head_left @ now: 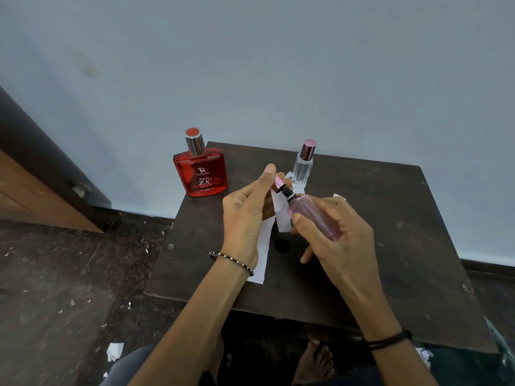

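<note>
Well, the small pink glass spray bottle [315,215] is held tilted above the dark wooden surface [390,246], its black spray nozzle [287,193] pointing up and away toward the left hand [248,210]. The right hand [334,232] is curled round the bottle's body, thumb on the near side and fingers wrapped behind. The left hand pinches the shiny pink cap [279,184] at its fingertips, just off the nozzle, with the thumb raised. A white paper strip [281,215] hangs by its palm, though I cannot tell whether the fingers grip it. The bottle looks light but rigid and smooth-sided, so it is likely slippery, and glass would break if dropped. The body is therefore the place to hold it, not the thin nozzle neck. Behind stand a flat red perfume bottle [200,171] and a clear glass bottle with a pink cap [303,168], both upright.
</note>
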The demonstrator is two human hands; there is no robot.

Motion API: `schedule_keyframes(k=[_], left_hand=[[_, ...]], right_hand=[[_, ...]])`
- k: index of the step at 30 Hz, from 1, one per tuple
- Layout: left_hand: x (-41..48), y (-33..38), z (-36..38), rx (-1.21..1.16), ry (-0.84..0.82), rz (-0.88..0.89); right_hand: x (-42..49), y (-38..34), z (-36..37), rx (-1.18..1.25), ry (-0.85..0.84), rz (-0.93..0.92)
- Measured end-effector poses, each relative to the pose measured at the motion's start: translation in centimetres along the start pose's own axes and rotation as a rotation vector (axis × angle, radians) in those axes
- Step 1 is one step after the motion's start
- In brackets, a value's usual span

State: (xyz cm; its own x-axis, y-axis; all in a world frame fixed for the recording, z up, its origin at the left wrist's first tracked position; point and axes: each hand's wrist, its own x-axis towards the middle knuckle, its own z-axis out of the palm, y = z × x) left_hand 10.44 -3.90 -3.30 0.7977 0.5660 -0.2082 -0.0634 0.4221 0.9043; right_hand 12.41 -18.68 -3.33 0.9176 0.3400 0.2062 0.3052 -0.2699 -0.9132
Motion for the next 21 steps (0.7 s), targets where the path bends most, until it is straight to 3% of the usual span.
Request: schedule_keyframes(k=[7, 16, 21], left_hand=[[-0.3, -0.3, -0.1, 0.128, -0.087, 0.057], [-1.8, 0.4, 0.9, 0.231, -0.160, 0.030], [-1.9, 1.4, 2.5, 0.279, -0.148, -0.052]], right_hand=[[0.3, 0.4, 0.0, -0.028, -0.010, 0.068], [-0.2, 0.0, -0.1, 0.409, 0.069, 0.227], [-0.1, 0.3, -1.1, 0.462, 0.074, 0.286]])
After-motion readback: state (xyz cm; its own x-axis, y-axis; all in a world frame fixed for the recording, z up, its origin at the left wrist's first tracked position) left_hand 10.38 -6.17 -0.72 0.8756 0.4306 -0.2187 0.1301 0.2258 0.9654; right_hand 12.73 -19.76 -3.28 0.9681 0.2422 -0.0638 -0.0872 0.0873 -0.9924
